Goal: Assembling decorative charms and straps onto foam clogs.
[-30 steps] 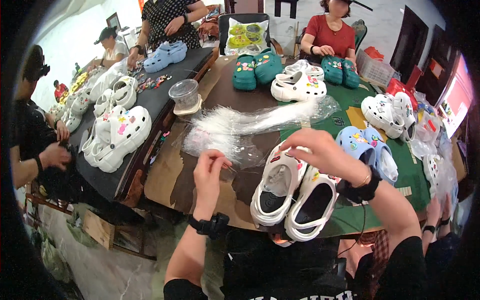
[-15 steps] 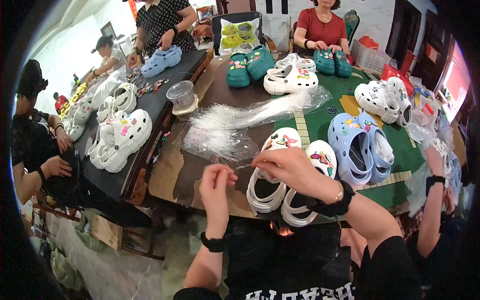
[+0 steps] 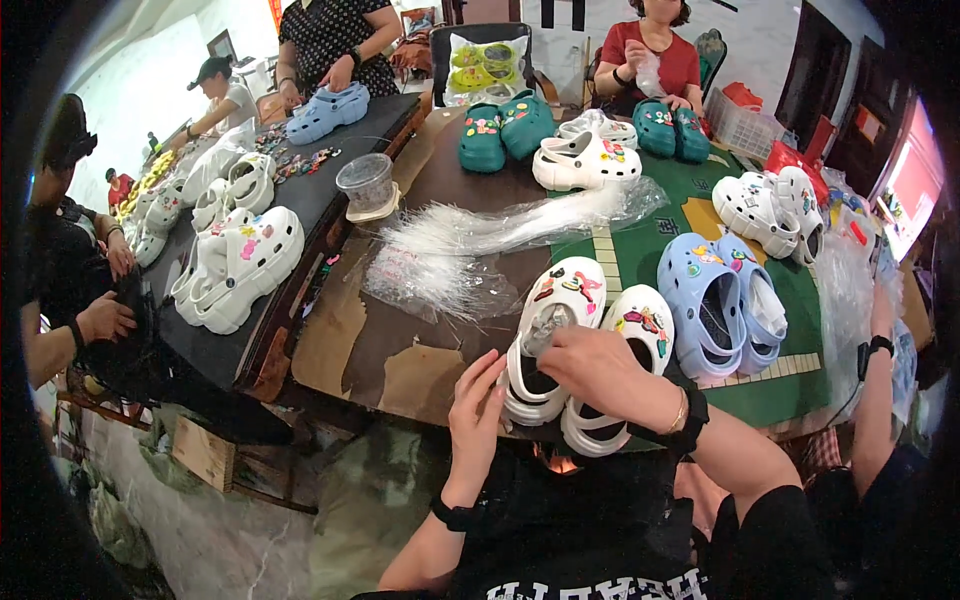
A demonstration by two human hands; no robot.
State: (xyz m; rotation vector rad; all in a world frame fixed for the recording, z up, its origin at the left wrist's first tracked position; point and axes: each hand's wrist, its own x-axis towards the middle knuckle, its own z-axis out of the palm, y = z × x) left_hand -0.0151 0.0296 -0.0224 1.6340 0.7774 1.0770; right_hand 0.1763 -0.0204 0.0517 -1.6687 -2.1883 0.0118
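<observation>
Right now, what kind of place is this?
Probably a small workshop for decorating or packing clog shoes. Pairs of clogs, like the white pair under the person's right hand, cover the tables, loose charms lie on the dark table, and several people work around them.

— What is the person wearing on the arms?
— The left hand (image 3: 477, 408) is showing a black wristband, and the right hand (image 3: 600, 368) a black watch beside a thin gold bracelet.
— And the clothing?
— A black shirt is showing white printed lettering.
</observation>
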